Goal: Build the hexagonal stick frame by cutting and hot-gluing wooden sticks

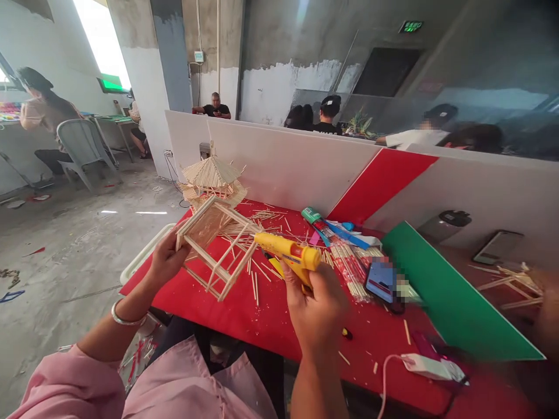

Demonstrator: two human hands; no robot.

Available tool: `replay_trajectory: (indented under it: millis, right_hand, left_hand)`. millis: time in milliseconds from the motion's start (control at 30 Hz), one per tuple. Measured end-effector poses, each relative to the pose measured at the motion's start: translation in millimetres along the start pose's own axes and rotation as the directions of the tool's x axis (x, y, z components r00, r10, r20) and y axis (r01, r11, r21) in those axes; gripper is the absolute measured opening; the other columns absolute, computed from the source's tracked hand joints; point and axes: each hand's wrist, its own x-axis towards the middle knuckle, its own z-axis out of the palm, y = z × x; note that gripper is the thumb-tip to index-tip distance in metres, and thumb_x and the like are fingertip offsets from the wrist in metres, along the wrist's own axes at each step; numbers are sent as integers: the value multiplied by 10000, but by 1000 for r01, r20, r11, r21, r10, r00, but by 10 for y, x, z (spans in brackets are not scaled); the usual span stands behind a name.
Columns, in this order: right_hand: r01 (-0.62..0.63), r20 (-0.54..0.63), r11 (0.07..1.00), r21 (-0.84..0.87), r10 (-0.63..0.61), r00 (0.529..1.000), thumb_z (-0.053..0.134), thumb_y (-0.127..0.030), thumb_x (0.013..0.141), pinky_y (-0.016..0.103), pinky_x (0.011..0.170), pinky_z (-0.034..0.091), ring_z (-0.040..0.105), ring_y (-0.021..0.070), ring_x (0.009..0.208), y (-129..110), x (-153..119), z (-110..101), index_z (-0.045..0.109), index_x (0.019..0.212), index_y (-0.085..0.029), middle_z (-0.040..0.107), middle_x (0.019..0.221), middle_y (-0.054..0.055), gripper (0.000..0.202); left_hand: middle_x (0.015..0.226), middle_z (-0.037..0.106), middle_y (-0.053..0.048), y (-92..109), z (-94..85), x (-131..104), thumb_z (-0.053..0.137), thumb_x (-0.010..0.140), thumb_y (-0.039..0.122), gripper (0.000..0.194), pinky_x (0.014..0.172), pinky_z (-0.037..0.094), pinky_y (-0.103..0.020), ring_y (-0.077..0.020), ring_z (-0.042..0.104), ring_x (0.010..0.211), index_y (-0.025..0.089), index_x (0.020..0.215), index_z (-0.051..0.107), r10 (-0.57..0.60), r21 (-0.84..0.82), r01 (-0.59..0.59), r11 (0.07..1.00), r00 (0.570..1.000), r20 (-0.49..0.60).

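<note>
My left hand (168,256) is closed on the left end of a wooden stick frame (222,256), which is tilted above the red table (262,311). A yellow glue gun (288,250) is gripped in my right hand (317,302), its nozzle pointing left at the frame's upper right corner. Whether the nozzle touches the wood I cannot tell. Behind the frame stands a stick-built pavilion (212,174) with a pointed roof. Loose sticks (255,285) lie scattered under and beside the frame.
Bagged sticks (349,270), a green roll (311,215) and a phone (382,282) lie to the right. A green board (454,297) leans beyond them. A white power strip (432,368) with a cord lies at front right. Dividers (279,157) edge the table; several people sit beyond.
</note>
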Motion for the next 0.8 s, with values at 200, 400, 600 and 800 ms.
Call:
replay_trajectory:
  millis: [200, 400, 600, 800]
  right_hand:
    - [81, 138, 989, 128, -98, 986, 655, -294, 915, 271, 706, 520, 676, 186, 784, -118, 42, -94, 657, 1163, -192, 704, 862, 62, 269]
    - [63, -9, 998, -28, -63, 998, 670, -365, 905, 254, 642, 494, 661, 173, 700, -111, 102, 51, 674, 946, -179, 700, 783, 57, 191]
    - [-257, -93, 962, 88, 265, 960, 715, -506, 830, 279, 548, 448, 568, 163, 558, -32, -40, 60, 666, 793, -192, 646, 655, 40, 320]
    - [-600, 119, 735, 316, 597, 793, 705, -591, 795, 288, 579, 489, 612, 180, 603, 16, -146, 40, 664, 836, -183, 681, 695, 50, 412]
  left_hand:
    - [810, 690, -22, 194, -174, 8, 529, 841, 222, 457, 647, 489, -266, -155, 600, 683, 148, 1281, 630, 233, 300, -241, 923, 970, 64]
    - [1066, 727, -109, 240, -261, -76, 515, 854, 191, 468, 822, 533, -317, -213, 678, 918, 173, 1311, 612, 382, 350, -401, 847, 916, 123]
    - [839, 730, -29, 221, -318, -67, 711, 652, 198, 412, 737, 539, -285, -220, 666, 810, 183, 1064, 733, 35, 5, -35, 999, 993, -110]
    - [660, 671, 21, 117, -344, 62, 758, 468, 140, 374, 518, 519, -229, -165, 630, 596, 192, 831, 681, -431, -603, 281, 746, 895, -116]
